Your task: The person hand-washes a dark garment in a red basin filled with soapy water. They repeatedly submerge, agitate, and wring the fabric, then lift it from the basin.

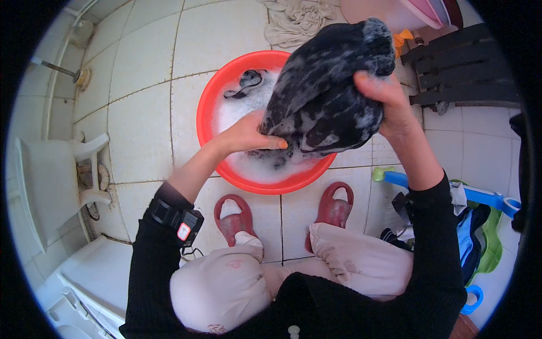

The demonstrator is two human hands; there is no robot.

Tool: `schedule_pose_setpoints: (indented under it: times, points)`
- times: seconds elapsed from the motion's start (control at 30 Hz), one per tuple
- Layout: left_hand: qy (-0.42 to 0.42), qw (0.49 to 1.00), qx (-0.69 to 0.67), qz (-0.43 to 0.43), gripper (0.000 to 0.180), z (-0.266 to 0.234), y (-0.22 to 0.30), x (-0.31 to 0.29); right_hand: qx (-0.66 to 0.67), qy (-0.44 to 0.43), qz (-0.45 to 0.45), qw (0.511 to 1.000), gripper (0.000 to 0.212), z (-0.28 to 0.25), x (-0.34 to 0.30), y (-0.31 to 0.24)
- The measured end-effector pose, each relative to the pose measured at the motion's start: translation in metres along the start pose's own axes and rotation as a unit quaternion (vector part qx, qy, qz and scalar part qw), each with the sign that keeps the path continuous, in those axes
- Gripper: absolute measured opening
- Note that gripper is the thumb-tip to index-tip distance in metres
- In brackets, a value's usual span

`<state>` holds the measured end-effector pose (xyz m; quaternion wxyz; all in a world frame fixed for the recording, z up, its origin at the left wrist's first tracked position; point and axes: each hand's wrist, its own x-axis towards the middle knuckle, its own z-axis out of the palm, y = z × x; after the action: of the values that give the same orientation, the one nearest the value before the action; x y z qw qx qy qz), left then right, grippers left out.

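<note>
A wet black garment (327, 85), streaked with white suds, is bunched up between my two hands above a red basin (205, 121). My left hand (248, 134) grips its lower left part, thumb lying over the cloth. At its right side, my right hand (385, 100) holds it with the thumb on top and the other fingers hidden behind the fabric. White foam (262, 169) covers the water in the basin. A dark strip of cloth (248, 82) pokes out of the foam at the far left of the basin.
A crumpled beige cloth (296, 22) lies on the tiles beyond the basin. White plastic chair (56, 186) at left; dark slatted seat (463, 65) at far right. Clothes (474, 231) sit in a green container (494, 248) to my right. My red slippers (234, 217) flank the basin's near side.
</note>
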<state>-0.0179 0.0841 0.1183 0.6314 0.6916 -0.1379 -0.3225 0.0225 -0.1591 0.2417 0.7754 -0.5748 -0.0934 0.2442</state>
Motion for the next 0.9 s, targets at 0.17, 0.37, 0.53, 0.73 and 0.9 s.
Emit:
schedule_pose_setpoints:
  times: [0.17, 0.37, 0.53, 0.73, 0.9]
  points:
    - [0.074, 0.99, -0.069, -0.093, 0.058, -0.018, -0.023, -0.026, -0.029, 0.124, 0.136, 0.982, 0.048, -0.039, 0.001, 0.043]
    - [0.246, 0.961, -0.034, -0.12, 0.058, -0.018, -0.044, -0.022, -0.496, 0.061, -0.07, 0.863, 0.061, -0.048, 0.023, 0.135]
    - [0.326, 0.886, 0.32, -0.073, 0.05, 0.006, -0.06, 0.012, -0.612, 0.056, -0.036, 0.788, 0.072, -0.002, 0.043, 0.174]
    - [0.209, 0.889, 0.331, -0.236, 0.039, 0.012, -0.103, 0.048, -0.668, 0.017, 0.098, 0.738, 0.049, 0.005, 0.074, 0.22]
    - [0.145, 0.911, 0.358, -0.145, 0.03, -0.006, -0.133, 0.055, -0.679, -0.087, 0.197, 0.701, 0.028, -0.017, 0.102, 0.243]
